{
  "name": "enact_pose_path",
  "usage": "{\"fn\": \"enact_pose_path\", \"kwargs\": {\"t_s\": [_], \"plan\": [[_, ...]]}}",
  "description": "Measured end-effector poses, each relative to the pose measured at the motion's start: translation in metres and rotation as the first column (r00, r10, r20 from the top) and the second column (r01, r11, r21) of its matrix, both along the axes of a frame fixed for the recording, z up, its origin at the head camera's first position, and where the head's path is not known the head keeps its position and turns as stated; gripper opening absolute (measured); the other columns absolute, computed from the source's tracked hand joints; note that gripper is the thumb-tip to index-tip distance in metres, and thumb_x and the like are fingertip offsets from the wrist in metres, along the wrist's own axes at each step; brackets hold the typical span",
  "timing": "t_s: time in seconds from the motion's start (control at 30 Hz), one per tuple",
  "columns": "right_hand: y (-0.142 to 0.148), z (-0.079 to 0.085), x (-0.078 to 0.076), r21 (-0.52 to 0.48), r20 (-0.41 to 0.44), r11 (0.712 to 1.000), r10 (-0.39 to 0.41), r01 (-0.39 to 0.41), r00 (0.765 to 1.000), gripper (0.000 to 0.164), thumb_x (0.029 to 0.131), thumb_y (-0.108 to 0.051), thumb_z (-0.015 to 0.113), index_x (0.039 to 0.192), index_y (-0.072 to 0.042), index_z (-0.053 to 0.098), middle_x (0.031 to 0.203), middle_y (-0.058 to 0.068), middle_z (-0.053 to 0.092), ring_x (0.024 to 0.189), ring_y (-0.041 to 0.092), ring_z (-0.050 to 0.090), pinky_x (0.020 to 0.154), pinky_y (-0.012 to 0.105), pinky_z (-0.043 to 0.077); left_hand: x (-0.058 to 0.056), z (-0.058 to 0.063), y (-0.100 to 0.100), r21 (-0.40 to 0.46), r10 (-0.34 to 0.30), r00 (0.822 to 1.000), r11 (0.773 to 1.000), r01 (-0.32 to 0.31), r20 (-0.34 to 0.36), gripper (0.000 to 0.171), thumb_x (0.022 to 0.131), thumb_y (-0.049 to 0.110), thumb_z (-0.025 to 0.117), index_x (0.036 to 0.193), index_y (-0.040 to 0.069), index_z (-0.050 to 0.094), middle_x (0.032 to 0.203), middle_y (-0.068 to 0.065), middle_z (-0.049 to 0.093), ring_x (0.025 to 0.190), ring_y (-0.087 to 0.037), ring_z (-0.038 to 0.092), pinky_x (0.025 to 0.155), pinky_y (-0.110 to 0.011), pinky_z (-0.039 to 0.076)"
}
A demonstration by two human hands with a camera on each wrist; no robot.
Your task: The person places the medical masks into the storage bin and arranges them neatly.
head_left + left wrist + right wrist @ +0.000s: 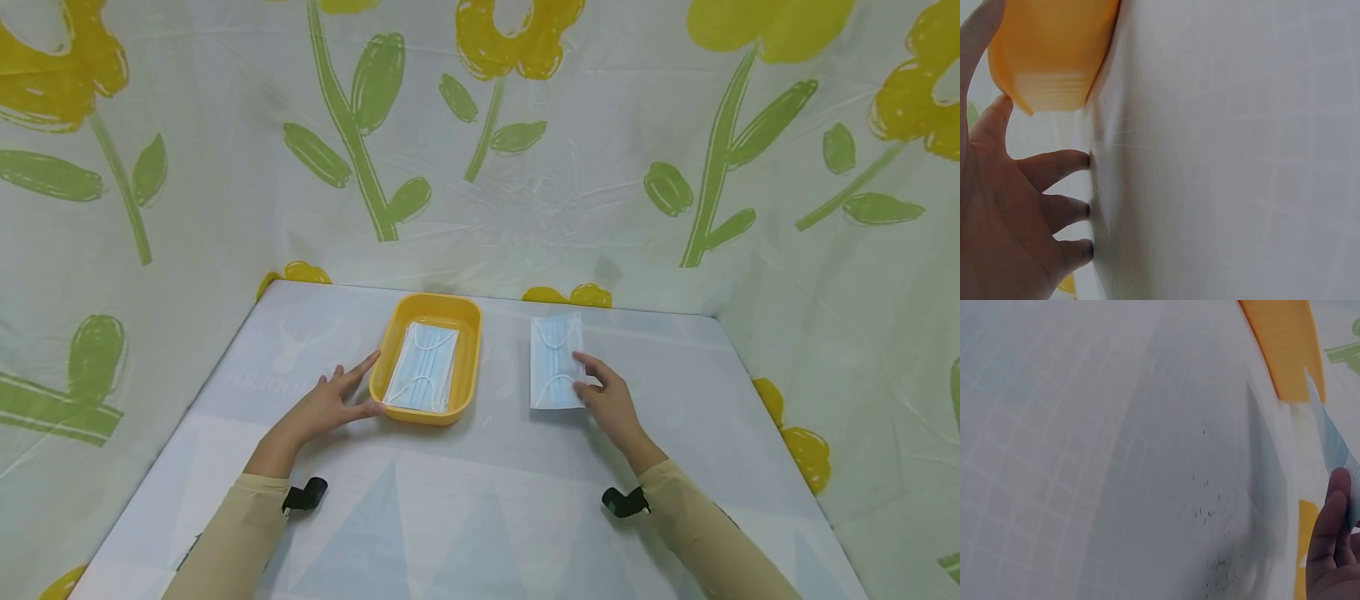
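Note:
A yellow plastic tray stands on the table in the head view, with a stack of light blue face masks inside. My left hand is beside its left side, fingers spread, with the index fingertip and thumb at the rim. The left wrist view shows the other fingertips down at the tabletop. To the right of the tray, my right hand pinches a single light blue face mask by its right edge. In the right wrist view this mask is tilted up, above the table.
The pale patterned table is closed in at the back and sides by a white cloth printed with yellow flowers. Bare tabletop lies between the tray and the held mask.

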State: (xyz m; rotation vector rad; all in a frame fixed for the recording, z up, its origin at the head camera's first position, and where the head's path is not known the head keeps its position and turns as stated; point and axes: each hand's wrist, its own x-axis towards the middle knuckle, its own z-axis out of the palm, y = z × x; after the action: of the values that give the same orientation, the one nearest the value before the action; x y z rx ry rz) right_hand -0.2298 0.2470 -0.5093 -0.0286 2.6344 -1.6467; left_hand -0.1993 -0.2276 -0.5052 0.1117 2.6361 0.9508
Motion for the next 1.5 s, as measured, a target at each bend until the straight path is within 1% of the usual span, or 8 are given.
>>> {"fn": "enact_pose_path", "kwargs": {"t_s": [0.2,0.53,0.87,1.07,1.2,1.3,1.5], "plan": [[-0.005,0.001,0.0,0.005,0.006,1.0,-0.009,0.009,1.0,0.053,0.097,-0.009,0.063,0.147,-0.021,0.055,0.149,0.012,0.049,0.104,0.03,0.062,0.077,0.024,0.056,0.0,0.001,0.0,0.003,-0.002,1.0,1.0,0.002,0.0,0.102,0.082,0.073,0.068,0.161,0.049,0.009,0.169,-0.016,0.014,0.147,-0.061,-0.003,0.103,-0.086,0.009],[-0.016,0.003,-0.001,-0.013,0.004,1.0,0.01,-0.01,1.0,0.052,0.098,-0.007,0.062,0.148,-0.02,0.055,0.151,0.012,0.048,0.104,0.031,0.063,0.078,0.022,0.055,0.0,0.001,0.0,0.004,-0.002,1.0,1.0,0.002,0.002,0.102,0.082,0.073,0.068,0.161,0.049,0.009,0.169,-0.017,0.013,0.147,-0.061,-0.003,0.103,-0.087,0.008],[-0.027,0.006,-0.001,-0.029,-0.016,1.0,0.012,-0.013,1.0,0.052,0.096,-0.006,0.064,0.146,-0.019,0.056,0.144,0.013,0.053,0.094,0.028,0.062,0.072,0.023,0.054,0.0,0.001,-0.001,-0.005,-0.005,1.0,1.0,0.005,0.002,0.102,0.082,0.074,0.067,0.161,0.049,0.008,0.169,-0.017,0.012,0.146,-0.062,-0.003,0.102,-0.087,0.01],[-0.033,0.009,-0.001,-0.033,-0.004,0.999,0.015,-0.015,1.0,0.052,0.096,-0.005,0.064,0.146,-0.02,0.057,0.141,0.013,0.053,0.093,0.028,0.061,0.072,0.023,0.054,0.0,0.001,0.0,-0.01,-0.004,1.0,1.0,0.004,0.007,0.102,0.082,0.075,0.066,0.161,0.048,0.008,0.168,-0.02,0.011,0.145,-0.064,-0.003,0.101,-0.088,0.011],[-0.039,0.011,0.0,-0.045,0.0,0.999,0.023,-0.023,1.0,0.052,0.096,-0.006,0.064,0.145,-0.021,0.057,0.143,0.012,0.053,0.094,0.029,0.062,0.073,0.024,0.055,0.0,0.002,0.0,-0.008,-0.003,1.0,1.0,0.003,0.003,0.102,0.082,0.074,0.067,0.161,0.047,0.008,0.169,-0.019,0.012,0.146,-0.063,-0.003,0.102,-0.087,0.01],[-0.043,0.011,-0.001,-0.042,-0.005,0.999,0.025,-0.026,1.0,0.052,0.096,-0.007,0.065,0.145,-0.022,0.058,0.143,0.011,0.054,0.094,0.027,0.063,0.073,0.024,0.055,0.0,0.002,0.0,-0.01,-0.002,1.0,1.0,0.003,0.002,0.102,0.082,0.074,0.067,0.162,0.047,0.009,0.169,-0.017,0.013,0.147,-0.061,-0.003,0.103,-0.087,0.009],[-0.049,0.011,-0.002,-0.036,-0.018,0.999,0.036,-0.037,0.999,0.052,0.096,-0.008,0.065,0.145,-0.023,0.058,0.138,0.011,0.055,0.085,0.025,0.06,0.07,0.024,0.054,0.0,0.002,0.001,-0.016,0.0,1.0,1.0,0.0,0.0,0.102,0.082,0.075,0.066,0.162,0.047,0.009,0.169,-0.017,0.013,0.147,-0.061,-0.002,0.103,-0.086,0.009]]}}
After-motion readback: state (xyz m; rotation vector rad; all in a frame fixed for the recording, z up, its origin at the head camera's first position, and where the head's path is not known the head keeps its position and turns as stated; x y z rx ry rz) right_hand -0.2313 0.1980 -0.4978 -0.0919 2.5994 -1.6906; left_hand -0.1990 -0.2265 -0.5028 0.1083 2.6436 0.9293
